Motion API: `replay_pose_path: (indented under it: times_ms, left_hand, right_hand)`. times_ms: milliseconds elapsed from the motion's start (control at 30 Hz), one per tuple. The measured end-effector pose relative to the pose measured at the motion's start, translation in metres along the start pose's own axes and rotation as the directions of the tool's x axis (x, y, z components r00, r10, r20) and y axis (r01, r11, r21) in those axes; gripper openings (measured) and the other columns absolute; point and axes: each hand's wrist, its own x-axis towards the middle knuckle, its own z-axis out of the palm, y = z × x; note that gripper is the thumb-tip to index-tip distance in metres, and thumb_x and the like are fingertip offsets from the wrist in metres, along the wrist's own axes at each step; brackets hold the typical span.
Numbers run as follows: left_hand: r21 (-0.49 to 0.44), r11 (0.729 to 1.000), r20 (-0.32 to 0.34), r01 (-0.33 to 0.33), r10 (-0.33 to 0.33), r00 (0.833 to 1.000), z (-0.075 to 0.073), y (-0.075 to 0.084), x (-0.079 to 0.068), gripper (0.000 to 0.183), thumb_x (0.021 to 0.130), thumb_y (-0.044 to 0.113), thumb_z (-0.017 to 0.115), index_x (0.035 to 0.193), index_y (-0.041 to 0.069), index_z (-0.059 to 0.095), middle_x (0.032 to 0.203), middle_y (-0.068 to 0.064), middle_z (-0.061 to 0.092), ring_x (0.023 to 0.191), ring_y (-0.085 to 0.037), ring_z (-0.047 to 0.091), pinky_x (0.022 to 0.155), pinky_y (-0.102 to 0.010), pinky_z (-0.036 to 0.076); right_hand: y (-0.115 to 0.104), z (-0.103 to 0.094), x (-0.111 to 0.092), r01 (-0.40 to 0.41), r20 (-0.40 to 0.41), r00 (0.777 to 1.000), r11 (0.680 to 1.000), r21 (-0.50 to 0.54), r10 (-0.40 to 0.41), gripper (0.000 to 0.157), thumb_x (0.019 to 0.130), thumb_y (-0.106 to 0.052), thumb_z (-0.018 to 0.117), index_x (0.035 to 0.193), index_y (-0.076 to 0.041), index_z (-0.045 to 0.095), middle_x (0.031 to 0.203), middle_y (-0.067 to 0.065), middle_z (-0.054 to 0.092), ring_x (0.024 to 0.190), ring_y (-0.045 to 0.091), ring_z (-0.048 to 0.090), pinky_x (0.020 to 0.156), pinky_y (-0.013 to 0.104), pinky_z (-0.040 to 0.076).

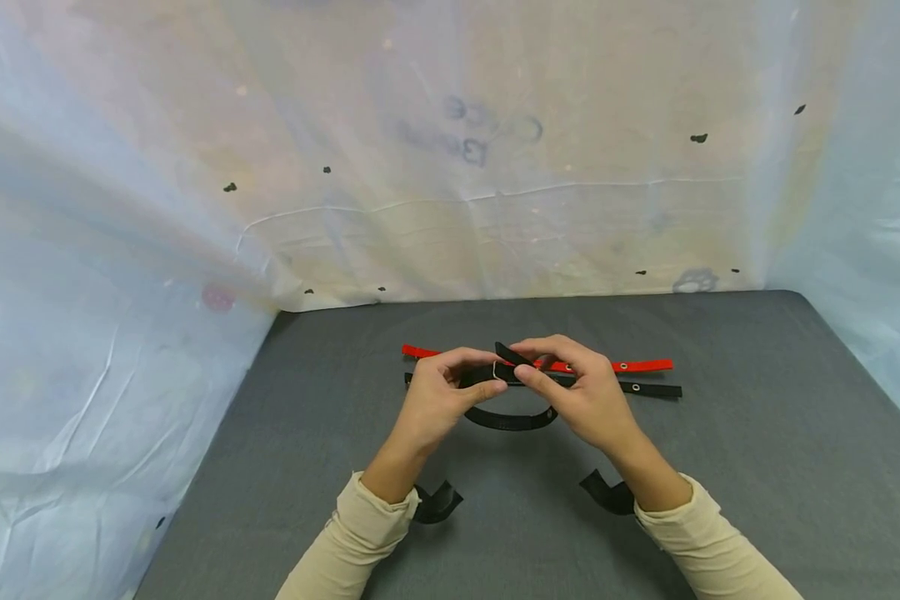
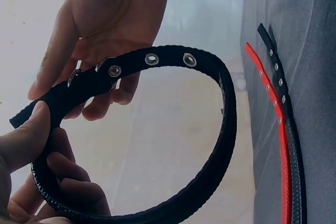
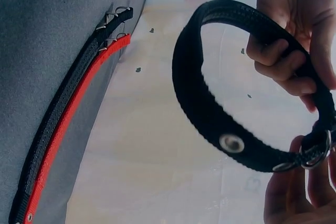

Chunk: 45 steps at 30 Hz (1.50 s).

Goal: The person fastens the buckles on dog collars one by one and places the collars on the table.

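A black dog collar (image 1: 510, 421) with metal eyelets is bent into a loop and held up above the table by both hands. My left hand (image 1: 446, 390) grips the collar near its metal buckle and ring, thumb on one face and fingers curled behind. In the head view, my right hand (image 1: 581, 387) pinches the strap's end part, whose tip (image 1: 512, 354) sticks up between the hands. The left wrist view shows the collar's eyelets (image 2: 151, 59) beside the buckle (image 2: 74, 77). A D-ring (image 3: 317, 153) shows close to the right fingers in the right wrist view.
Beyond the hands, a red collar (image 1: 648, 366) and a second black collar (image 1: 656, 390) lie side by side on the grey cloth-covered table (image 1: 285, 433). Pale plastic sheeting (image 1: 495, 242) stands behind the table and at both sides. Black straps (image 1: 438, 504) hang at the wrists.
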Motion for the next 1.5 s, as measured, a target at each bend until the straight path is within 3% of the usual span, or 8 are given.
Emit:
replay_pose_path:
  times_ms: [200,467,800,1200,1500]
  left_hand:
    - [0.014,1.0,0.001,0.002,-0.002,1.0,0.001,0.001,0.001,0.03,0.085,0.007,0.079,0.114,0.005,0.073,0.116,-0.013,0.071,0.103,-0.016,0.067,0.088,-0.03,0.056]
    - [-0.034,0.999,-0.033,-0.014,0.013,0.999,0.003,0.001,0.005,0.032,0.083,0.001,0.078,0.114,-0.002,0.071,0.116,-0.02,0.069,0.097,-0.017,0.067,0.083,-0.028,0.058]
    - [-0.056,0.998,-0.051,-0.018,0.016,0.999,0.008,0.001,0.003,0.031,0.083,-0.003,0.077,0.113,-0.006,0.07,0.113,-0.023,0.067,0.095,-0.013,0.065,0.083,-0.024,0.057]
    - [-0.075,0.996,-0.053,-0.045,0.041,0.998,0.012,0.001,-0.003,0.03,0.082,-0.004,0.077,0.111,-0.006,0.07,0.113,-0.023,0.067,0.098,-0.016,0.066,0.083,-0.026,0.058]
    - [-0.096,0.994,-0.034,-0.051,0.048,0.998,0.012,0.001,-0.004,0.029,0.083,-0.004,0.076,0.111,-0.007,0.07,0.114,-0.024,0.067,0.095,-0.013,0.065,0.08,-0.027,0.058]
  right_hand:
    - [0.001,0.0,0.001,-0.001,-0.025,1.0,1.0,-0.001,0.001,0.027,0.09,-0.006,0.073,0.115,-0.017,0.073,0.1,-0.002,0.07,0.089,0.009,0.06,0.075,0.025,0.051]
    - [0.0,0.0,0.003,0.002,-0.041,0.999,1.0,-0.001,-0.002,0.023,0.089,-0.007,0.074,0.11,-0.018,0.075,0.097,-0.003,0.067,0.086,0.009,0.059,0.072,0.025,0.05]
    - [-0.001,0.003,0.0,-0.005,-0.06,0.998,1.0,0.031,0.006,0.02,0.088,-0.001,0.073,0.104,-0.012,0.073,0.096,0.001,0.065,0.091,0.007,0.066,0.085,0.02,0.057]
    - [-0.004,0.004,-0.002,0.018,-0.116,0.993,1.0,0.022,-0.016,0.026,0.08,0.007,0.072,0.091,-0.016,0.074,0.088,0.002,0.068,0.077,0.007,0.064,0.07,0.021,0.059]
    - [-0.003,0.0,-0.001,0.05,-0.054,0.997,0.999,0.021,-0.048,0.03,0.077,0.011,0.067,0.088,-0.016,0.073,0.086,0.0,0.067,0.074,0.009,0.065,0.071,0.023,0.06]
